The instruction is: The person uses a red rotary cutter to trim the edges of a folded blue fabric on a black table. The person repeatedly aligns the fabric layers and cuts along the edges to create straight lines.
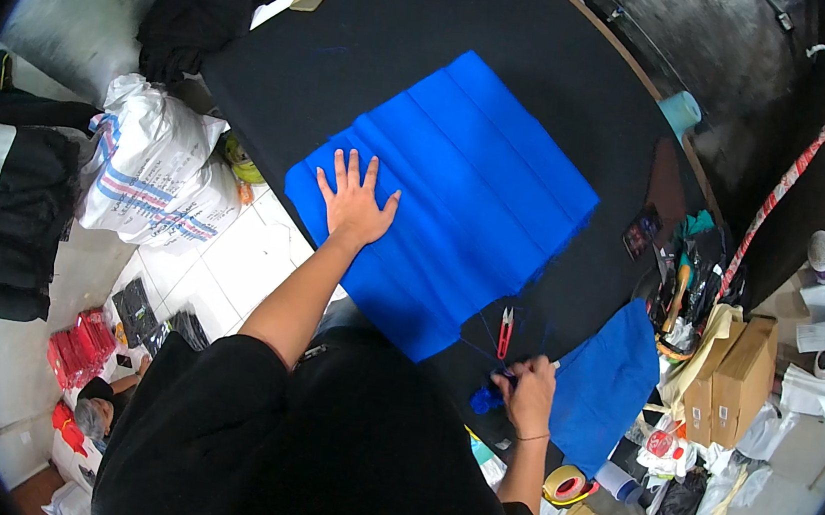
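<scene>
A large blue fabric piece [471, 183] with parallel creases or seams lies on the black-covered table [376, 32]. Spread flat on its left part is my left hand [356, 203], fingers apart. Near the table's front edge, my right hand [529, 395] has its fingers curled around blue thread, with a loose tangle of blue thread [486, 399] beside the fingertips. Thin strands run between that tangle and the fabric's lower corner. Just beyond the right hand lies a pair of red-handled thread snips [505, 334], touched by neither hand.
A second blue cloth [604, 393] hangs over the table's right edge. Beyond it are a phone [641, 231], cardboard boxes [731, 382] and tape rolls [565, 485]. A stuffed white sack [155, 170] stands left. Another person [100, 411] is low at the left.
</scene>
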The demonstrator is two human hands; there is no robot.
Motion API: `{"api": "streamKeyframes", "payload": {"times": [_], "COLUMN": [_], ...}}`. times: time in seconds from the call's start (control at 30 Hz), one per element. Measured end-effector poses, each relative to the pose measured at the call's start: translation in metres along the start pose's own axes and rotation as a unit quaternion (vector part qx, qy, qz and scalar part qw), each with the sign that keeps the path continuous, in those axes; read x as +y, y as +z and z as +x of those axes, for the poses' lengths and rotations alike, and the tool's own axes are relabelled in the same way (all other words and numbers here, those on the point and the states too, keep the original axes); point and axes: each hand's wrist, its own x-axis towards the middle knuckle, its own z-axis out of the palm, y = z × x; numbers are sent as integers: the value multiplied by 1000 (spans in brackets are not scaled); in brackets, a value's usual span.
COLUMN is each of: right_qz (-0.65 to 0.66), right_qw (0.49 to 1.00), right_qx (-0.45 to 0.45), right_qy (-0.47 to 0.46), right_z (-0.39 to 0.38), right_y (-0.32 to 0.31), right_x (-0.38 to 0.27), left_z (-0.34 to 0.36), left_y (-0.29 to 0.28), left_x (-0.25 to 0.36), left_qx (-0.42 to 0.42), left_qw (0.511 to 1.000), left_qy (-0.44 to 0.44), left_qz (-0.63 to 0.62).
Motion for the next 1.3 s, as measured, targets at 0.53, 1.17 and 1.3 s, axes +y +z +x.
{"api": "streamKeyframes", "payload": {"times": [0.53,1.17,1.3], "right_qz": [156,787,636], "right_qw": [979,558,674], "right_qx": [40,200,286], "right_qy": [128,171,244], "right_z": [-28,-2,-61], "right_y": [-3,58,36], "right_x": [15,53,101], "left_z": [3,4,4], "left_y": [1,1,-1], "left_x": [2,2,7], "left_qx": [17,-6,-12], "left_qw": [1000,1000,1000], "left_qy": [8,4,6], "left_qz": [13,19,22]}}
